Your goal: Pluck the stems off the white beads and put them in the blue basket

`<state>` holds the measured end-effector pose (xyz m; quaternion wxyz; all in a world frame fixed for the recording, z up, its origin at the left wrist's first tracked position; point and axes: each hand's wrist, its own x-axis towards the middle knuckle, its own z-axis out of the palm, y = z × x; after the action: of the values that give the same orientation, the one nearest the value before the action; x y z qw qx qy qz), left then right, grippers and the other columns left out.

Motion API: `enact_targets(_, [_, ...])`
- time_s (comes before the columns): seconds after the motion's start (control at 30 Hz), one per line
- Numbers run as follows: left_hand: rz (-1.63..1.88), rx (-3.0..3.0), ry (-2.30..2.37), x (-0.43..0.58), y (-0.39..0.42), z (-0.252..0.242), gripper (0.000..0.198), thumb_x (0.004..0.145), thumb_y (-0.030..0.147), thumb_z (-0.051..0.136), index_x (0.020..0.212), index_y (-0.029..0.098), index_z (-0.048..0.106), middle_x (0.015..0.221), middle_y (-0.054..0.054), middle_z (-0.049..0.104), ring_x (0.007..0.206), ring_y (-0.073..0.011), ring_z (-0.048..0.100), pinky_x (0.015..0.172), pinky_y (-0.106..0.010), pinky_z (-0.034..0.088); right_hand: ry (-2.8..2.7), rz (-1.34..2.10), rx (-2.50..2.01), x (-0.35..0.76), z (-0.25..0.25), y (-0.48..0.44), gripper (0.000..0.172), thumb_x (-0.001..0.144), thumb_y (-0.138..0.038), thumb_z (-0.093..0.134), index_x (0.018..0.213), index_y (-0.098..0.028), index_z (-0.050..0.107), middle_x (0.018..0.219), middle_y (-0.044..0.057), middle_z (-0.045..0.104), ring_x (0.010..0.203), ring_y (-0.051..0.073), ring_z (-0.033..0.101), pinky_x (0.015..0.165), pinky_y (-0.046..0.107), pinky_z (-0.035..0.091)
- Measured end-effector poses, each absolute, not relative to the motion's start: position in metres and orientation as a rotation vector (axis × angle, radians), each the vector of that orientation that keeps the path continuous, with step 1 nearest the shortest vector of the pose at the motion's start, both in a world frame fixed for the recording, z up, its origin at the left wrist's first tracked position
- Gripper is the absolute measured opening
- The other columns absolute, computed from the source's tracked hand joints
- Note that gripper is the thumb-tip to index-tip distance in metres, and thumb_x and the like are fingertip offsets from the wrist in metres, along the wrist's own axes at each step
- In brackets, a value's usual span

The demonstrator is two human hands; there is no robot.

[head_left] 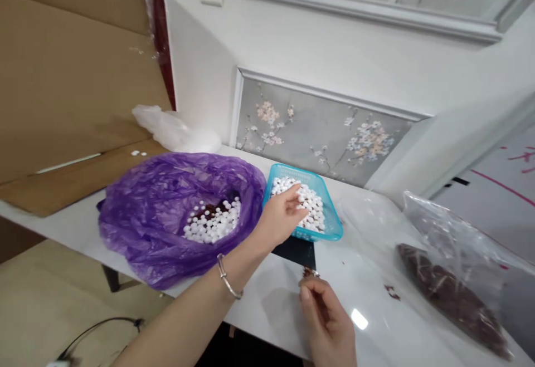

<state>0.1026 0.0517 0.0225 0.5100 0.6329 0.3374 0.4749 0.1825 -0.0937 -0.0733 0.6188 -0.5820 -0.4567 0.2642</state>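
My left hand [282,214], with a silver bangle [228,278] on the wrist, reaches over a blue plastic basket [332,222] of small white balls [314,204]. Its thumb and fingers are apart, and the fingertips are at the balls. Nearer to me, my right hand [328,319] is closed in a pinch above the white table. A small reddish-brown piece [309,272] sticks out from its fingertips; its exact kind is too small to make out. To the left sits a purple plastic bag [146,222], its mouth open, with white balls and some dark reddish-brown bits inside.
On the right lies a clear plastic bag [451,289] of dark brown material. A small reddish-brown scrap [392,292] rests on the white table [368,267]. Behind stand a framed floral panel [309,127] and, at left, a large cardboard box [75,88]. A black flat object [296,251] lies by the basket.
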Motion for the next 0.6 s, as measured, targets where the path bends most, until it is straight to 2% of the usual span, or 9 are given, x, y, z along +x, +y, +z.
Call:
enact_targets(0.07, [1.111,1.662,0.856,0.094,0.063,0.027,0.064,0.073,0.017,0.065,0.134,0.015,0.049,0.123,-0.017,0.064,0.106,-0.0255,0.063,0.084,-0.032,0.052,-1.041,0.601,-1.348,0.182,-0.074,-0.094,0.015,0.083,-0.036,0.060,0.082,-0.022,0.062,0.089,0.003,0.062,0.086,0.017,0.056,0.074,0.022,0.044])
enact_targets(0.1, [1.089,1.733,0.888,0.085,0.068,0.030,0.060,0.074,0.018,0.064,0.133,0.016,0.052,0.123,-0.016,0.065,0.105,-0.0253,0.064,0.085,-0.032,0.051,-1.043,0.591,-1.351,0.181,-0.074,-0.095,0.016,0.082,-0.037,0.060,0.082,-0.021,0.062,0.090,0.003,0.062,0.084,0.017,0.056,0.073,0.022,0.044])
enact_targets(0.23, [0.965,2.004,1.099,0.024,0.090,0.037,0.030,0.077,0.022,0.057,0.102,0.020,0.074,0.107,-0.008,0.074,0.104,-0.0267,0.064,0.097,-0.035,0.043,-1.091,0.565,-1.359,0.179,-0.070,-0.094,0.018,0.082,-0.038,0.060,0.079,-0.021,0.062,0.086,0.003,0.062,0.083,0.018,0.057,0.069,0.022,0.044])
enact_targets(0.3, [0.872,2.104,1.240,-0.007,0.105,0.036,0.025,0.073,0.019,0.058,0.091,0.019,0.076,0.101,-0.008,0.075,0.106,-0.0297,0.062,0.101,-0.039,0.038,-1.135,0.565,-1.355,0.178,-0.067,-0.092,0.018,0.083,-0.037,0.059,0.077,-0.021,0.061,0.081,0.002,0.060,0.080,0.017,0.056,0.069,0.022,0.043])
enact_targets(0.4, [0.671,2.216,1.370,-0.037,0.122,0.027,0.018,0.071,0.014,0.061,0.080,0.018,0.076,0.090,-0.010,0.076,0.098,-0.0303,0.065,0.097,-0.041,0.041,-1.169,0.559,-1.351,0.175,-0.063,-0.091,0.018,0.084,-0.036,0.057,0.076,-0.021,0.060,0.074,0.001,0.057,0.073,0.016,0.054,0.065,0.022,0.042])
enact_targets(0.5, [0.500,2.300,1.397,-0.044,0.127,0.017,0.012,0.079,0.020,0.063,0.085,0.017,0.072,0.093,-0.008,0.074,0.095,-0.0245,0.065,0.092,-0.041,0.045,-1.170,0.549,-1.348,0.173,-0.061,-0.091,0.019,0.085,-0.036,0.056,0.075,-0.021,0.060,0.073,0.001,0.057,0.070,0.016,0.053,0.063,0.023,0.042])
enact_targets(0.6, [0.392,2.355,1.392,-0.038,0.125,0.012,0.020,0.087,0.030,0.058,0.099,0.016,0.064,0.103,-0.007,0.067,0.092,-0.0205,0.063,0.084,-0.043,0.050,-1.184,0.555,-1.344,0.172,-0.059,-0.091,0.021,0.086,-0.037,0.055,0.073,-0.021,0.058,0.070,0.000,0.055,0.065,0.015,0.051,0.062,0.024,0.041])
